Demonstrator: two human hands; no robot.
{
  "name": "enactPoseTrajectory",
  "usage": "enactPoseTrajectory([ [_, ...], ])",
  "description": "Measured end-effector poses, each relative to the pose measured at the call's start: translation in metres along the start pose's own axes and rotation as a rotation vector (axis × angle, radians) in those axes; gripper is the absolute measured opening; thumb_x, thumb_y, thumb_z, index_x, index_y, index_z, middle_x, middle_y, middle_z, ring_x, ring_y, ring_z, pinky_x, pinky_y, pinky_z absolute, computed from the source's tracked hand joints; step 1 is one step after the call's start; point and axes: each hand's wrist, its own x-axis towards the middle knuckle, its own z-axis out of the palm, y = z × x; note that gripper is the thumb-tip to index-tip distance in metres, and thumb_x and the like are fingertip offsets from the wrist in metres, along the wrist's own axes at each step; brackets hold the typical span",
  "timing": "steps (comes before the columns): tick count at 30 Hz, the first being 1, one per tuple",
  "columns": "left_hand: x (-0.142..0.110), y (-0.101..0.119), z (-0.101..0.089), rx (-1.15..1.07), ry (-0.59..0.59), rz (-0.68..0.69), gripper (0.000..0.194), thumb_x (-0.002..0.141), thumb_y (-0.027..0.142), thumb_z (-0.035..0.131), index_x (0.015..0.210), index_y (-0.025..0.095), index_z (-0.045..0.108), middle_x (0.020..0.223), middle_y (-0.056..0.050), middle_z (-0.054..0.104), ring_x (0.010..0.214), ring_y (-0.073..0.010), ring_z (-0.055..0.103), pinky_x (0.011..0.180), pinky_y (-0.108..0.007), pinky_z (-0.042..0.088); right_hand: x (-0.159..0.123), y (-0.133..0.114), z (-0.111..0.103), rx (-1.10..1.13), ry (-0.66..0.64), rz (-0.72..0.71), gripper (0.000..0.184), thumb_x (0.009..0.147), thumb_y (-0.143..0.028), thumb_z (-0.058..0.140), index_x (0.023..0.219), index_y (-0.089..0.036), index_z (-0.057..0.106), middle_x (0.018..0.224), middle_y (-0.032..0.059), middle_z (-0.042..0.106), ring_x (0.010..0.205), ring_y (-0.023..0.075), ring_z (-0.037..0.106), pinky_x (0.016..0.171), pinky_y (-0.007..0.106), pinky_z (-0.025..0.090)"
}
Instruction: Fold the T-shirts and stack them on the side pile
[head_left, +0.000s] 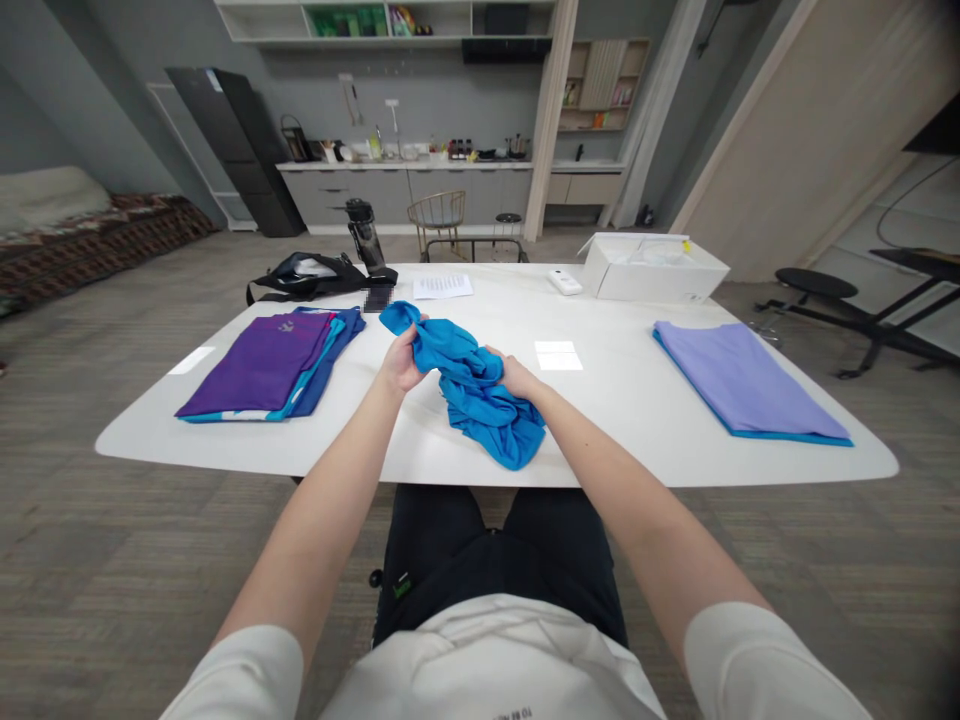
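Head view: blue cloth (486,392) is bunched up btwn the two hands, over the near-middle of the bench (637,425). L hand (406,360) is closed on its upper left end, thumb on top; R hand (516,376) grips the crumpled right side, fingertips hidden in folds, so can't tell how tight. Lower folds sag close to the near edge; if R grip slips, they could prob. slide off twd the lap. Pulling w/ layers this tangled might leave creases or a twist. A wide shake could maybe knock the bottle (365,238) beside the bag (311,275), or, if flung sideways, ruffle the purple pile (259,362); lilac pile (750,380) on the R is farther off, so less risk.
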Motion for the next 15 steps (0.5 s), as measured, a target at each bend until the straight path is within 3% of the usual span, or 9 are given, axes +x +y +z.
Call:
enactPoseTrajectory([
  [2, 0.004, 0.0, -0.002, 0.061, 0.03, 0.005, 0.028, 0.095, 0.041, 0.067, 0.102, 0.014, 0.066, 0.091, -0.009, 0.071, 0.098, -0.0235, 0.071, 0.088, -0.034, 0.06, 0.001, -0.011, -0.002, -0.215, -0.031, 0.001, 0.054, 0.074, -0.033, 0.076, 0.127, -0.024, 0.069, 0.119, 0.0089, 0.068, 0.11, 0.0318, 0.063, 0.096, 0.039, 0.05],
  [4, 0.011, 0.003, -0.006, 0.089, 0.095, 0.044, 0.03, 0.093, 0.043, 0.069, 0.105, 0.015, 0.065, 0.099, -0.01, 0.072, 0.101, -0.024, 0.071, 0.087, -0.035, 0.06, -0.001, -0.022, -0.008, -0.363, 0.017, 0.05, 0.034, 0.079, -0.021, 0.064, 0.111, -0.024, 0.075, 0.11, 0.0085, 0.071, 0.102, 0.0295, 0.065, 0.088, 0.034, 0.049],
  [7, 0.023, 0.015, -0.023, 0.137, 0.337, 0.197, 0.026, 0.094, 0.038, 0.07, 0.11, 0.018, 0.063, 0.11, -0.008, 0.071, 0.103, -0.0205, 0.069, 0.087, -0.032, 0.06, -0.007, -0.02, -0.025, -0.413, 0.161, 0.101, 0.035, 0.081, -0.015, 0.053, 0.106, -0.023, 0.076, 0.105, 0.0092, 0.073, 0.1, 0.0276, 0.065, 0.084, 0.031, 0.047],
  [10, 0.037, 0.032, -0.05, 0.281, 0.602, 0.272, 0.024, 0.093, 0.033, 0.068, 0.113, 0.02, 0.063, 0.107, -0.006, 0.069, 0.099, -0.0181, 0.069, 0.085, -0.03, 0.059, -0.013, 0.003, -0.047, -0.325, 0.3, 0.133, 0.035, 0.08, -0.015, 0.048, 0.1, -0.019, 0.076, 0.1, 0.0096, 0.074, 0.097, 0.0262, 0.065, 0.085, 0.031, 0.046],
  [15, 0.048, 0.045, -0.093, 0.501, 0.702, 0.205, 0.021, 0.09, 0.025, 0.064, 0.11, 0.019, 0.06, 0.097, -0.006, 0.064, 0.085, -0.0197, 0.067, 0.08, -0.04, 0.058, -0.026, 0.058, -0.079, 0.035, 0.527, 0.25, 0.055, 0.074, -0.01, 0.039, 0.124, -0.014, 0.063, 0.087, 0.005, 0.07, 0.076, 0.0186, 0.066, 0.074, 0.027, 0.048],
])
